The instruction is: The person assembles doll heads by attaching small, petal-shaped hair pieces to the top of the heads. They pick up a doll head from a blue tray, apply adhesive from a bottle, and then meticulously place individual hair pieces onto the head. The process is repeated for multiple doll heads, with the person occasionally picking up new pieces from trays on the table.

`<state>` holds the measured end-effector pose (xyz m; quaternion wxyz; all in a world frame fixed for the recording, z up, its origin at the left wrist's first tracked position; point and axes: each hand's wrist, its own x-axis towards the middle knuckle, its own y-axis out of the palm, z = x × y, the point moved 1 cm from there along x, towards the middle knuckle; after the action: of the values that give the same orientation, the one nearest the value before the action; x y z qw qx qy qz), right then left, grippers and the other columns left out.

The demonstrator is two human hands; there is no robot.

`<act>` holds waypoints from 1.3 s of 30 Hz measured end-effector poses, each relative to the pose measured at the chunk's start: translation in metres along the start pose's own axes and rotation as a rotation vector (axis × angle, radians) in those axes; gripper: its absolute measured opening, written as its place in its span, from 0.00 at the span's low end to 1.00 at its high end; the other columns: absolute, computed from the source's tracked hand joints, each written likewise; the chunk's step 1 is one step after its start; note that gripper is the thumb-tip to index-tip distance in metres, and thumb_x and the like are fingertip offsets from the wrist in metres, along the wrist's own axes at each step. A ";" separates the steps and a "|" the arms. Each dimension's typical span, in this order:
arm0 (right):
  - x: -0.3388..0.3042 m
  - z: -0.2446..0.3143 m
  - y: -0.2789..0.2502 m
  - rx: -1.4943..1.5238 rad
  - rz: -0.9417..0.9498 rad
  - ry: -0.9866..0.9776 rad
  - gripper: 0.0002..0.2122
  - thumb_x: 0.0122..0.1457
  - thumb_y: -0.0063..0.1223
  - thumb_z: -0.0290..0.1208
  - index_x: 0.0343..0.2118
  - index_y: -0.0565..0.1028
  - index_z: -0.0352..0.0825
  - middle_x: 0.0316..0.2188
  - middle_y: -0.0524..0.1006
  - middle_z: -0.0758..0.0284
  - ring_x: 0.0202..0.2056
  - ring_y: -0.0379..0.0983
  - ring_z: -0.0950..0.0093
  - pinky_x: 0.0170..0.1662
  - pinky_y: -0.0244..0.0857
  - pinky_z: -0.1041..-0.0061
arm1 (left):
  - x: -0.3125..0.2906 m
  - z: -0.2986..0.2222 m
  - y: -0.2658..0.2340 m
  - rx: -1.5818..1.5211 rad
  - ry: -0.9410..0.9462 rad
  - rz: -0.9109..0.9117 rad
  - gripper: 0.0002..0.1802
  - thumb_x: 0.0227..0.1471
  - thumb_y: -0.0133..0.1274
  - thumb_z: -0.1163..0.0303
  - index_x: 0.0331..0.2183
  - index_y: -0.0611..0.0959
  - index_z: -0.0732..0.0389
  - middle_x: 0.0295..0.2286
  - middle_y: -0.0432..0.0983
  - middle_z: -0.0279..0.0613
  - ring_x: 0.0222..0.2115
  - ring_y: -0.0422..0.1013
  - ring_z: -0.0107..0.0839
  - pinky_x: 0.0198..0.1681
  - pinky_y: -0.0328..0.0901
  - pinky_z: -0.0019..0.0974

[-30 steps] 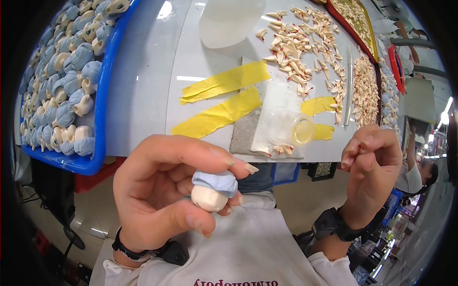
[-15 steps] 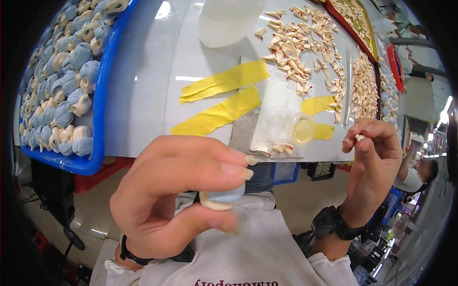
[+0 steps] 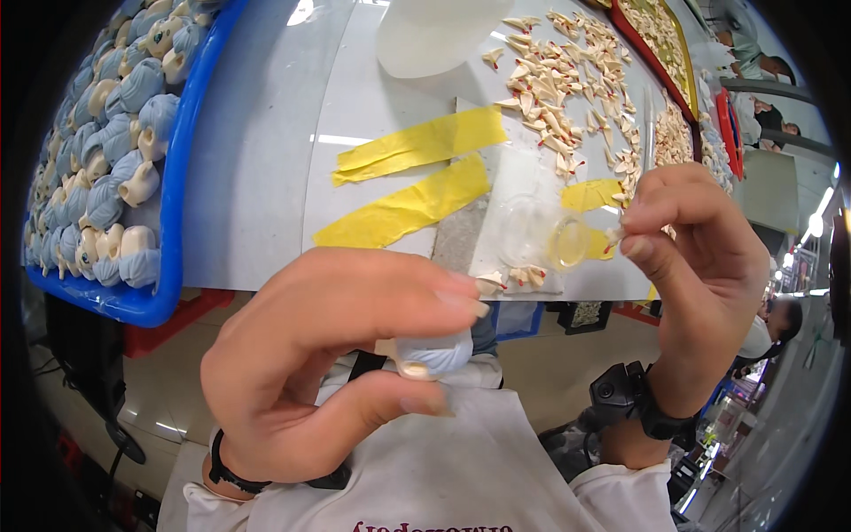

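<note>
My left hand (image 3: 306, 355) is closed, gripping a small toy head (image 3: 439, 353) with light blue moulded hair and a cream underside between thumb and fingers, over my lap. Over the table's right side, my right hand (image 3: 700, 235) pinches a tiny cream piece (image 3: 613, 238), mostly covered by the fingertips. A clear round cup (image 3: 567, 244) stands just left of that pinch, on a pale board. Several cream pointed pieces (image 3: 527, 277) with red ends lie by the board's near edge.
On the left, a blue tray (image 3: 182, 204) is heaped with similar toy heads. Loose cream pieces (image 3: 545, 89) spread across the far table, beside a red-rimmed tray (image 3: 656, 44). Yellow tape strips (image 3: 417, 208) hold the board. A whitish translucent container (image 3: 425, 40) stands at the back.
My right hand has moved left and turned, bringing its small piece toward the cup. My left hand has tilted the toy head so a cream part of its underside shows.
</note>
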<state>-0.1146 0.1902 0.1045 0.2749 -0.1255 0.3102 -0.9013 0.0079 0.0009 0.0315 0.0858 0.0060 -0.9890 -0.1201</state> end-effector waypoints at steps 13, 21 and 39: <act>0.008 0.007 0.005 -0.269 0.110 -0.058 0.05 0.40 0.53 0.18 0.22 0.69 0.30 0.24 0.67 0.69 0.28 0.60 0.79 0.32 0.52 0.83 | 0.000 -0.004 -0.003 0.016 -0.060 0.039 0.20 0.39 0.61 0.72 0.36 0.73 0.68 0.39 0.66 0.56 0.32 0.72 0.35 0.32 0.68 0.29; 0.008 0.012 0.007 -0.383 0.095 -0.148 0.05 0.40 0.51 0.18 0.22 0.68 0.30 0.23 0.67 0.69 0.26 0.59 0.79 0.31 0.51 0.82 | 0.001 0.001 0.007 -0.124 0.017 -0.008 0.23 0.38 0.61 0.73 0.38 0.73 0.70 0.37 0.68 0.57 0.34 0.71 0.36 0.35 0.68 0.31; -0.041 0.014 0.034 0.192 0.066 -0.200 0.07 0.45 0.59 0.25 0.24 0.70 0.33 0.25 0.63 0.66 0.25 0.58 0.82 0.27 0.50 0.87 | 0.000 -0.006 0.034 -0.213 -0.105 -0.103 0.25 0.32 0.67 0.68 0.34 0.74 0.66 0.34 0.70 0.49 0.36 0.68 0.30 0.38 0.63 0.29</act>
<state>-0.0615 0.1841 0.0920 0.3448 -0.1773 0.1976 -0.9004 0.0090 0.0323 0.0448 0.0276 0.0411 -0.9722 -0.2290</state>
